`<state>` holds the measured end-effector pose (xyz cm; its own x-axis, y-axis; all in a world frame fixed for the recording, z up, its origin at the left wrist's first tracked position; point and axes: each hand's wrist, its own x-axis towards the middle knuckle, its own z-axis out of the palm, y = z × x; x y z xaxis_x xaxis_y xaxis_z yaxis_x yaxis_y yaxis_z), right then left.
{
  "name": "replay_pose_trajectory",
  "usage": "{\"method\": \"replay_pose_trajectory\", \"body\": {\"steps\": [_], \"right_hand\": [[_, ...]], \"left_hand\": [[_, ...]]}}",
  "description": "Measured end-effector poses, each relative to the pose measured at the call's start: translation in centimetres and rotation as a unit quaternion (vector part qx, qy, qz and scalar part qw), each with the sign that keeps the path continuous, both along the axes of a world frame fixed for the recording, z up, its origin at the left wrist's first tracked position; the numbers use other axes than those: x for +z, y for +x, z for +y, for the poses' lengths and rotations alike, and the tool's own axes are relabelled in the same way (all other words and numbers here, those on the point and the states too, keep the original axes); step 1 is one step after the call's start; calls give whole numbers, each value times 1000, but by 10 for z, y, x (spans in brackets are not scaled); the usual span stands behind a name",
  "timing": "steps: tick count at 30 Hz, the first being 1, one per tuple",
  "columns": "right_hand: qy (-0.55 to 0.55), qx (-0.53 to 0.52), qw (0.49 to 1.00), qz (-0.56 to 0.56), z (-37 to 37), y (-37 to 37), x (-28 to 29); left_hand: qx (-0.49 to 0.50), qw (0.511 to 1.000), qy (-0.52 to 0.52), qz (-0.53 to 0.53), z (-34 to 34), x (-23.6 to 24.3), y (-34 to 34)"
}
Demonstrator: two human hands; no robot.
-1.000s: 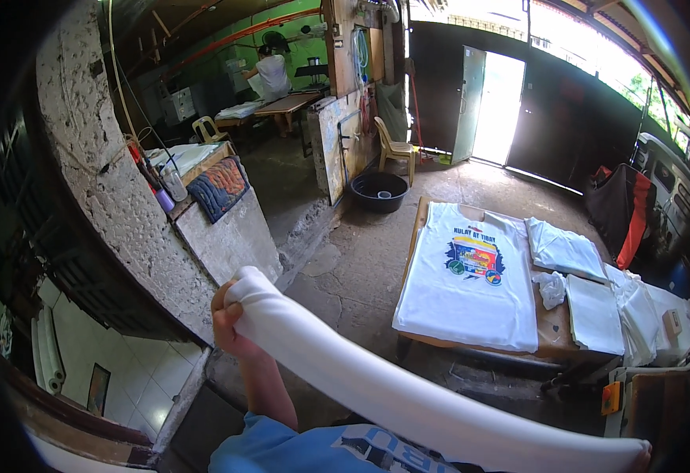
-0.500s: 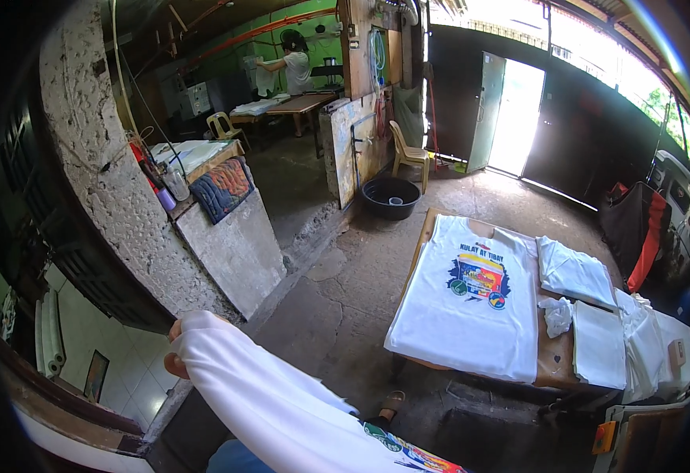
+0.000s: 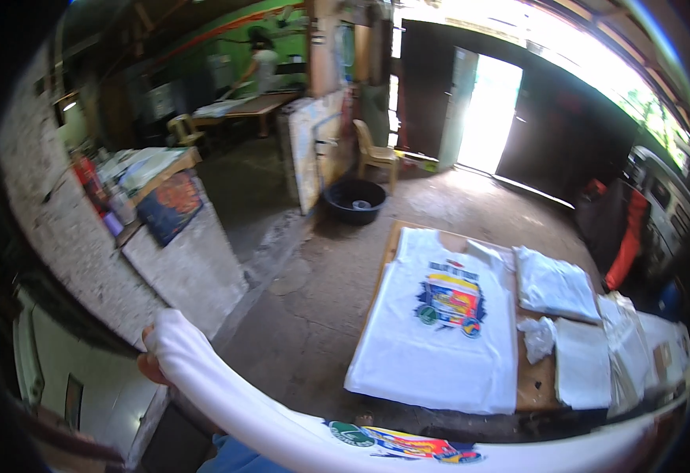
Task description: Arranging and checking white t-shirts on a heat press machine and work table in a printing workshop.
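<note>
My left hand (image 3: 152, 362) grips one end of a white printed shirt (image 3: 258, 402), stretched in a long band across the bottom of the view, with a colourful print along it. The band's other end runs into the dark right rim, where I cannot make out my right hand. Beyond it, a wooden table (image 3: 387, 256) holds a white sleeveless shirt (image 3: 388, 347) laid flat with a colourful print, folded white garments (image 3: 554, 284) and a crumpled white bundle (image 3: 538, 337).
A rough pillar (image 3: 69, 236) and ledge with a quilted cloth (image 3: 167, 206) stand at left. A black tub (image 3: 349, 205), plastic chair (image 3: 372, 154) and open gate doorway (image 3: 491, 110) lie beyond the table. A person (image 3: 264, 71) works in the back room; a vehicle (image 3: 656, 181) is at right.
My left hand has moved left, then slightly further left and down, with the shirt. Its print has come into view, and the band's right end now sits higher. The back-room person's arm has lowered.
</note>
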<state>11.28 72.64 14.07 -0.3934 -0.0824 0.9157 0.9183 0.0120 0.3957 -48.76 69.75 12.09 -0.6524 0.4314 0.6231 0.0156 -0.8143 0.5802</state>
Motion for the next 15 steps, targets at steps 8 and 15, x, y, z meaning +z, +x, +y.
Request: {"method": "replay_pose_trajectory", "body": {"steps": [8,15], "right_hand": [[-497,463,503,535,247,-29,-4],[-273,516,619,525,401,-26,84]], "left_hand": [[-332,875,-351,24,278,-28,7],[-171,974,-125,82,408,79,6]]}}
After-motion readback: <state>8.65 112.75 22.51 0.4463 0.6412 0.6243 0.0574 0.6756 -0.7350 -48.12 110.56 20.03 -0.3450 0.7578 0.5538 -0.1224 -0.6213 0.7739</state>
